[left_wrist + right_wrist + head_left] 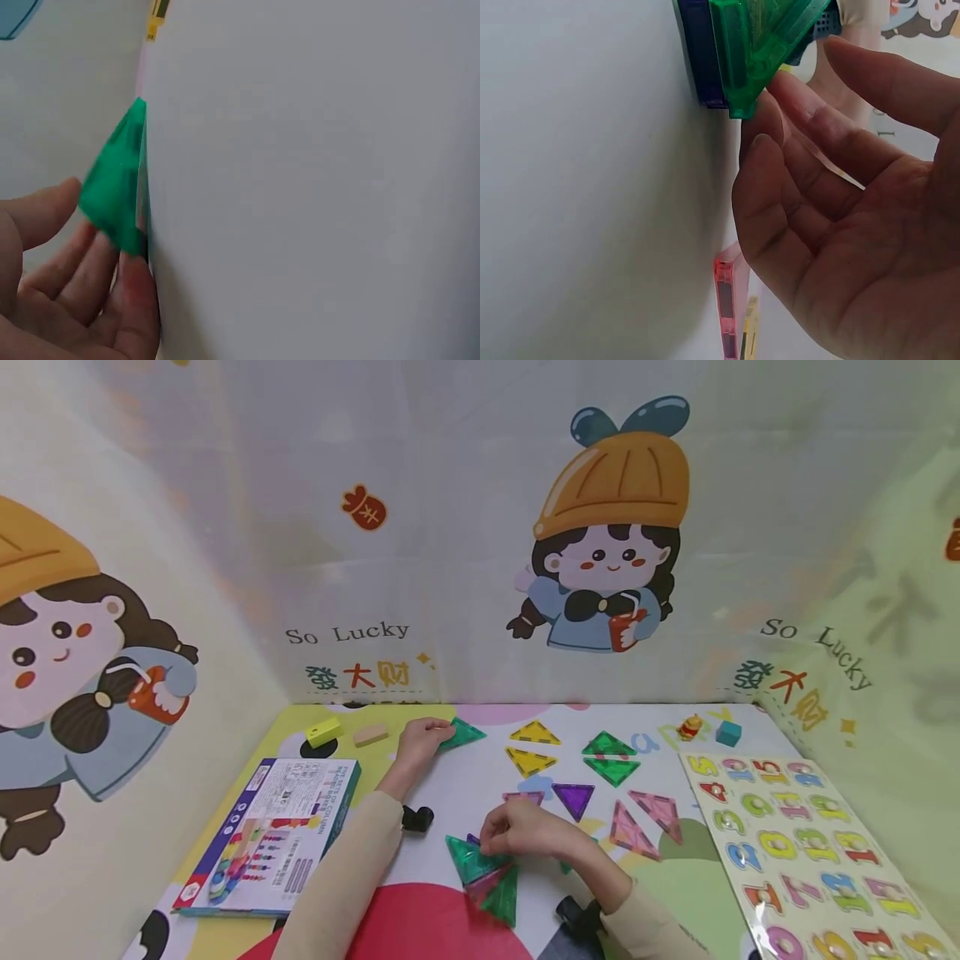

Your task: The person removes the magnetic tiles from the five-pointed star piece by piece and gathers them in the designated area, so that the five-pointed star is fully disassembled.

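My left hand (420,745) pinches a green triangular magnetic tile (464,732) at the back of the table; in the left wrist view thumb and fingers hold the tile (112,184) at its edges. My right hand (531,828) is at a small overlapping pile, its fingertips on the corner of another green triangular tile (467,860). A purple tile (701,52) lies against that green one in the right wrist view. Below it in the pile are a pink tile (486,883) and a further green tile (504,900). The right forearm partly covers one more green piece.
Yellow (535,732), green (609,743), pink (633,833) and purple (573,799) triangles lie around. A boxed set (277,835) is at left, a number board (810,852) at right. Yellow (323,732) and wooden blocks (371,734), a figurine (690,727) and teal cube (728,733) stand behind.
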Demonstrator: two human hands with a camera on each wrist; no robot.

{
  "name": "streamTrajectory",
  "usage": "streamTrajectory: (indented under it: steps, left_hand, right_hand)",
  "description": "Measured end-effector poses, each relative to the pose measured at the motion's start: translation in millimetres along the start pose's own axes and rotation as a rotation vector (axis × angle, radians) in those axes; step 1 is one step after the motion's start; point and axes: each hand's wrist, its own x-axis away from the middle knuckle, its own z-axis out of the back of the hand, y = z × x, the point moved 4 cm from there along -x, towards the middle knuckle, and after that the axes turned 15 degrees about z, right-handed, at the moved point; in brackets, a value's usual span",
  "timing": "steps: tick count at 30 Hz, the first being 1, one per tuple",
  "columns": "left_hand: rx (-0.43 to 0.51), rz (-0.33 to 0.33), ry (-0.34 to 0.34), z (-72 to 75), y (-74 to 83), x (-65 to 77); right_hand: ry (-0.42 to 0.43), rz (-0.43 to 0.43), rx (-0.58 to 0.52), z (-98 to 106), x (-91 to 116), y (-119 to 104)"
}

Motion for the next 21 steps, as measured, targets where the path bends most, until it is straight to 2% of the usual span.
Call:
streamTrajectory:
  steps: [5, 8, 10, 13, 16, 21]
  left_hand:
    - [-0.09, -0.037, 0.025, 5.5, -4.5, 13.0]
    - [-0.189, -0.044, -0.008, 11.3, -12.3, 29.0]
    - [-0.266, -0.06, -0.074, 13.4, -17.6, 42.6]
    - [-0.363, -0.144, -0.22, 11.2, -21.9, 64.0]
    - [-0.404, -0.216, -0.355, 8.2, -24.7, 82.4]
    - [-0.506, -0.297, -0.473, 10.3, -31.6, 105.1]
  right_hand:
    - [-0.018, -0.002, 0.0, 0, 0, 0]
    - [-0.029, -0.002, 0.008, 0, 1, -1]
    - [-0.036, -0.001, 0.025, -1, 2, 0]
    - [-0.028, -0.01, 0.037, 0, 8, 1]
    - [-0.01, -0.016, 0.031, 0, 14, 2]
    - [-0.007, 0.02, 0.041, -3, 11, 4]
